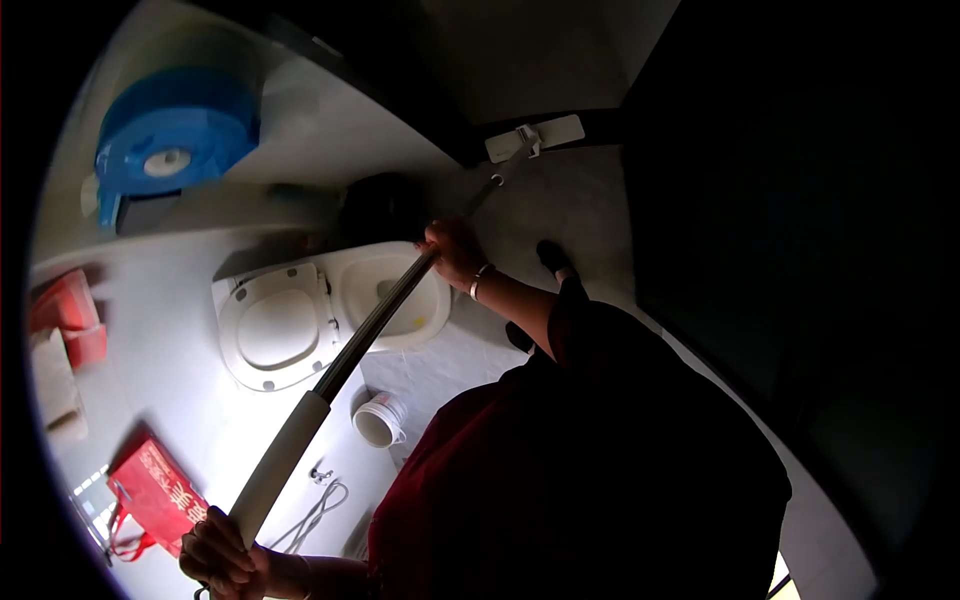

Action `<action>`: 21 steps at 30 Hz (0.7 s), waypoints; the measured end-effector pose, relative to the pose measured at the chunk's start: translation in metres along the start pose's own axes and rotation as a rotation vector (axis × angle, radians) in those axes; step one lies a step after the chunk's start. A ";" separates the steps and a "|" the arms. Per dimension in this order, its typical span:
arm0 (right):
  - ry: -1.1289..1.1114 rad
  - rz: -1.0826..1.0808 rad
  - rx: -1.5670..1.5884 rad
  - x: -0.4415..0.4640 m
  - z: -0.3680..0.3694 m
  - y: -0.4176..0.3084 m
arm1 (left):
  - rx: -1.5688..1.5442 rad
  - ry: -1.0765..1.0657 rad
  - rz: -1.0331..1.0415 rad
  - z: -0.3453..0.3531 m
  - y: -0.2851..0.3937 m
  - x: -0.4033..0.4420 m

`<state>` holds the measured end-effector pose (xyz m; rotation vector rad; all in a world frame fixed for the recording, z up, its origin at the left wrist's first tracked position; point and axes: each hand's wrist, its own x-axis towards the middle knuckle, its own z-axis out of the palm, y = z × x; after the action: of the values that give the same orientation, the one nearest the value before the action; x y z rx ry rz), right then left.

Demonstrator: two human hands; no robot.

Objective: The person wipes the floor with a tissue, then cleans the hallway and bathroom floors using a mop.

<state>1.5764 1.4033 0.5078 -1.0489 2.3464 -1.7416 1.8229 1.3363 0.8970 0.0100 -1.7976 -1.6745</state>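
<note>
A long mop pole runs diagonally from the lower left to a flat white mop head on the floor by the dark wall base. My left hand is wrapped round the thick white grip at its near end. Farther up the metal shaft, my right hand, with a bracelet at the wrist, is closed round it. Beneath the shaft is a white toilet with its lid and seat raised.
A white bucket stands beside the toilet, near a wall tap with a hose. On the wall are a blue paper dispenser, a red bag and a red holder. A dark partition rises at right.
</note>
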 end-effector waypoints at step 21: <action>-0.075 -0.163 0.034 -0.083 0.008 -0.087 | -0.255 -0.349 0.075 -0.079 0.100 -0.069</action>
<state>1.6860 1.4281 0.5506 -1.3095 2.2364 -1.7524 1.9556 1.3145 0.9508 -0.4822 -1.7852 -1.9282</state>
